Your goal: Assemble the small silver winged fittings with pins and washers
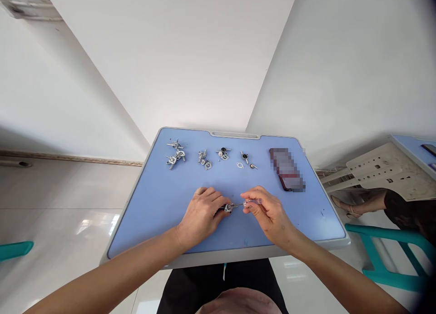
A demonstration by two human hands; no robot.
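Note:
Near the front middle of the blue desk [156, 200], my left hand [205, 211] pinches a small metal valve part [228, 208] between thumb and fingers. My right hand [269, 214] is closed on a small screwdriver with a clear pinkish handle [252, 202]. Its thin shaft points left, and the tip meets the metal part. Behind my hands lie small metal parts in groups: a pile at the left [175, 157], a second group [204, 160], a third with a black round piece [223, 153], and at the right a black-centred part [245, 157] beside a flat oval plate [240, 165].
A phone-like object [288, 169], partly pixelated, lies on the desk's right side. White walls stand behind the desk. At the right are a teal stool [374, 250], another desk [384, 168] and a person's foot [354, 208]. A teal edge [15, 250] shows at far left.

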